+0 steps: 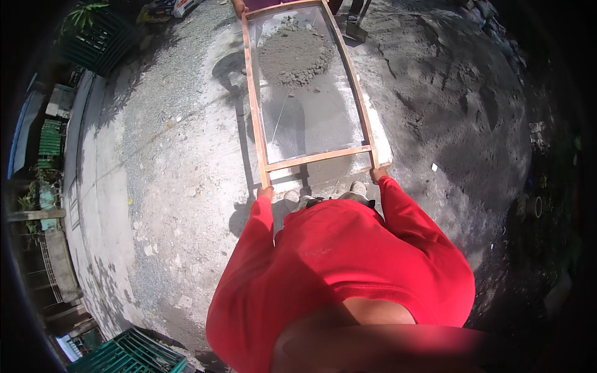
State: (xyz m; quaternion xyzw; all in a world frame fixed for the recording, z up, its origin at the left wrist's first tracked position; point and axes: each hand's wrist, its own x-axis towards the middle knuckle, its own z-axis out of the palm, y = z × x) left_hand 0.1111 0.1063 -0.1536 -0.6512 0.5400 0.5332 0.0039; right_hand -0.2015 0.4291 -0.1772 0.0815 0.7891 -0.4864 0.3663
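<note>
A long sand screen (320, 155), fine mesh in a reddish wooden frame, stretches away in front of me. My left hand (265, 193) is closed around the near end of its left rail. The near end of the right rail is in the grip of my right hand (378, 174). A mound of grey sand (295, 56) with small lumps lies on the far half of the mesh. At the far left corner another person's hand (239, 7) is on the frame.
Dark sand (435, 93) spreads over the ground to the right. A shovel blade (356, 31) stands beside the screen's far right side. Pale gravelly concrete (180, 143) lies left. Green slatted structures (127, 354) line the left edge, with bags (168, 9) at the far left.
</note>
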